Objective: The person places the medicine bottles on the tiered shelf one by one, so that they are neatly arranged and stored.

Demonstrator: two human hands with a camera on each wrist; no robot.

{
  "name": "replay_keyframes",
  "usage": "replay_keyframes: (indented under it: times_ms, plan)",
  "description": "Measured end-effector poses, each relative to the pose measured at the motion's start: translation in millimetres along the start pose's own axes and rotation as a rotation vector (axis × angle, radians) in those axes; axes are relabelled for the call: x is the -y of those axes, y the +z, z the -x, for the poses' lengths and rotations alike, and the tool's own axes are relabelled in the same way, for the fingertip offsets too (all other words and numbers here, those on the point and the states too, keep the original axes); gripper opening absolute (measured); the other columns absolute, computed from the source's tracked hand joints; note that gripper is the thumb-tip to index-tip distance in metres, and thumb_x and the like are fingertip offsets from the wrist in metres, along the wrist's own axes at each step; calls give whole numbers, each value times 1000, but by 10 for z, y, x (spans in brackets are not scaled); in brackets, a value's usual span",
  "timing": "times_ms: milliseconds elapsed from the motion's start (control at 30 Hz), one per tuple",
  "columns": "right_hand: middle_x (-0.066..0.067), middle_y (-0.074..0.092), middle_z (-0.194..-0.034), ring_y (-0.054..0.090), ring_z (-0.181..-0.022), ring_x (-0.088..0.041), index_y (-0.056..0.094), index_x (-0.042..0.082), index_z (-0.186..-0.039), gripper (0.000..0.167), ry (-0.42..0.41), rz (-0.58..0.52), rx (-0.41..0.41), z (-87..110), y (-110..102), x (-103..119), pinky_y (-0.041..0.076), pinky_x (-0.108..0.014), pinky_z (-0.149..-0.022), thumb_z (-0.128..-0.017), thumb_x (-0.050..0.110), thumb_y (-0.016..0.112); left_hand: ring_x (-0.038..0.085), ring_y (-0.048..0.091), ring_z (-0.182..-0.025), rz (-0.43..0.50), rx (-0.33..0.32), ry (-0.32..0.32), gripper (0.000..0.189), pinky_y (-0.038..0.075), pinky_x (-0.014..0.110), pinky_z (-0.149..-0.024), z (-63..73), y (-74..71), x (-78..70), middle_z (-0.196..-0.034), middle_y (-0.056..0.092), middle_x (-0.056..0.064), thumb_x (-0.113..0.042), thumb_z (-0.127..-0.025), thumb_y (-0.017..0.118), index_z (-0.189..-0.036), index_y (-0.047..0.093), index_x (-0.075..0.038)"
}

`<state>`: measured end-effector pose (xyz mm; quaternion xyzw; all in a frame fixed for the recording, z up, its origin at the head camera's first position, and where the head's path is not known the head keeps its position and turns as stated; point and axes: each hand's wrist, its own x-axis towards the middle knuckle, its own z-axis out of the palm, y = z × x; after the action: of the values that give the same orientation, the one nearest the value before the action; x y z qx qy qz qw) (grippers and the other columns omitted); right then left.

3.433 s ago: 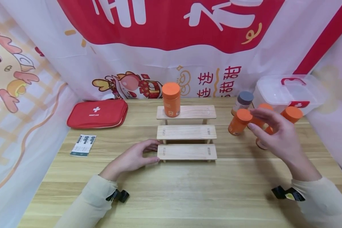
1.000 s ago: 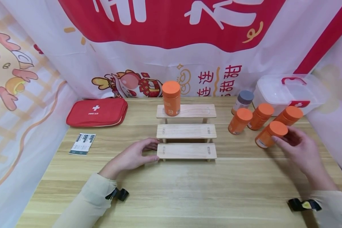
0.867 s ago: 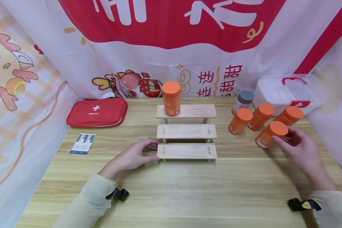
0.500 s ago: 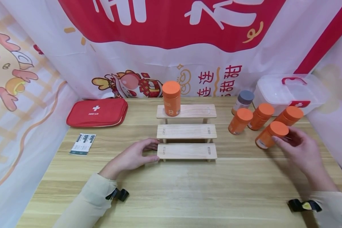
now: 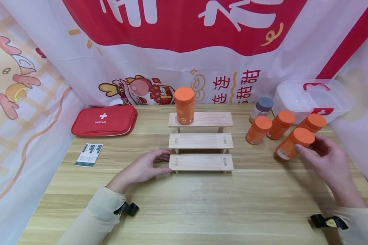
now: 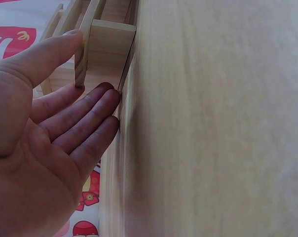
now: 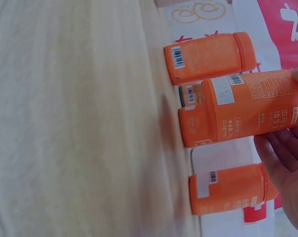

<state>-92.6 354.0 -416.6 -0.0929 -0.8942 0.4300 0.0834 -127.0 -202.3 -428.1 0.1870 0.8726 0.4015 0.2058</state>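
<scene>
My right hand [image 5: 330,162] grips an orange supplement bottle [image 5: 290,144] near its cap, thumb on one side and fingers on the other. In the right wrist view this bottle [image 7: 255,106] is raised off the table, its printed label and barcode showing. My left hand [image 5: 142,169] is at the left end of the lowest tier of a three-tier wooden step shelf [image 5: 201,162]. Seen from the left wrist, thumb and index finger pinch that board's end, the other fingers [image 6: 85,121] extended beneath. Another orange bottle [image 5: 184,107] stands on the top tier's left part.
Beside the held bottle stand orange bottles [image 5: 259,131] and a grey-capped bottle [image 5: 260,109]. Behind them is a clear lidded box [image 5: 294,97] with a red handle. A red first-aid pouch [image 5: 104,121] and a printed packet [image 5: 89,155] lie at left on the wooden table.
My right hand moved from above the bottles to the nearest one, took hold of it and has just raised it slightly, toward the right. The left hand stays at the shelf.
</scene>
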Motion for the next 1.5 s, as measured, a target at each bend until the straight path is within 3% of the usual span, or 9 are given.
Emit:
replay_keyframes:
  times_ms: [167,700,933,1200,1367,1500]
  plan:
    - [31,55,-125,54,-111,9,54,8,-155,63,-85,-61,-44,12,1,108,43,6,-88,-100,21,80,29,64,-138,-1,-1,-4,62,46,56,-123,6,1,-3,-146,69,6,-31,-98,82,-151,58,-12]
    - [19,63,-126,62,-111,0,64,8,-143,52,-240,-156,-106,-49,133,513,48,2,-93,-94,5,82,28,63,-139,-4,-2,-5,62,46,56,-123,6,1,12,-147,68,5,-33,-98,82,-152,58,-13]
    - [15,69,-122,65,-102,-4,69,0,-136,50,-368,-219,-130,-118,216,712,53,-3,-90,-88,-8,82,28,63,-139,-12,0,-1,62,46,56,-123,2,2,13,-146,68,6,-32,-98,82,-152,57,-13]
    - [16,68,-122,60,-98,-10,66,3,-142,52,-408,-227,-92,-184,361,939,52,-4,-79,-92,-2,81,28,63,-139,-12,-1,-4,62,44,57,-124,0,-8,12,-147,68,5,-33,-98,82,-152,57,-13]
    - [18,68,-127,65,-108,-8,65,4,-143,52,-418,-247,-78,-234,452,1065,54,-5,-91,-94,2,81,28,63,-139,-15,2,-1,62,45,57,-124,-1,-9,13,-147,68,5,-33,-98,81,-152,57,-13]
    - [18,69,-125,66,-108,-8,66,4,-142,50,-418,-270,-63,-284,514,1142,54,-6,-94,-94,3,81,28,63,-139,-18,-1,1,62,45,57,-124,-2,-8,14,-147,68,5,-33,-98,82,-152,57,-14]
